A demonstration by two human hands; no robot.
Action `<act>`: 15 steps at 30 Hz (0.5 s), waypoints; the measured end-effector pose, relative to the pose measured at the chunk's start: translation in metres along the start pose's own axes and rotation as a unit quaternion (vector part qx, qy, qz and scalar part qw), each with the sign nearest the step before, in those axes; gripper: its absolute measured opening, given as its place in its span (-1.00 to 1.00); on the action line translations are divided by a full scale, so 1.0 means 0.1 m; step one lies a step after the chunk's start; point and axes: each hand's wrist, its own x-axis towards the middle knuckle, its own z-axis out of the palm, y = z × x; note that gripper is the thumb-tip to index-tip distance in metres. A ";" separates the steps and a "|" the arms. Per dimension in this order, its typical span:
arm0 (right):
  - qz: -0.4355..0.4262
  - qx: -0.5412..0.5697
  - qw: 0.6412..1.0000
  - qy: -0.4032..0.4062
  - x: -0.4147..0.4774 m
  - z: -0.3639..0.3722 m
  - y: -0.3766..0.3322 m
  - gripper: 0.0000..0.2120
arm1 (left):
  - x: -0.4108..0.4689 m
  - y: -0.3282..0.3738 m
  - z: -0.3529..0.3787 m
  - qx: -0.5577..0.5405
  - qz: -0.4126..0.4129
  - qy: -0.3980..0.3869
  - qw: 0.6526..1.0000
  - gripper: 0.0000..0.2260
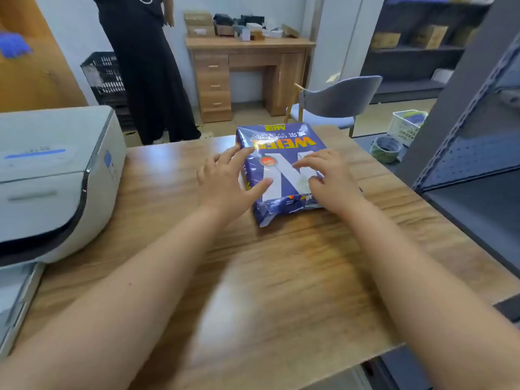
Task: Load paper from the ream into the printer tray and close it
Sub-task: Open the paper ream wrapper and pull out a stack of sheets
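Bright, even indoor light, glare on the ream's (284, 167) glossy wrap, soft motion blur, wide-angle bending at edges.

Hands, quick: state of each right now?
Left hand: open, fingers spread on the ream's left edge, not gripping.
Right hand: open, fingers resting flat on the ream's top, holding nothing.

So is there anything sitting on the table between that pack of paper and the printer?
Nothing visible. The paper ream lies on the wooden table with both hands on it, left hand and right hand. The stretch of tabletop towards the printer at the left is bare.
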 end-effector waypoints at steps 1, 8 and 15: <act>0.008 0.010 1.000 0.000 -0.06 -0.02 0.01 -0.53 | -0.06 0.05 0.01 0.002 0.004 0.000 1.000 -0.37; 0.115 0.026 0.991 -0.067 -0.22 -0.08 0.09 -0.57 | -0.28 0.31 0.28 -0.022 -0.038 -0.008 0.999 -0.41; 0.131 -0.078 0.987 -0.055 -0.25 0.13 0.35 -0.52 | -0.47 0.43 0.55 -0.032 -0.054 -0.014 0.998 -0.39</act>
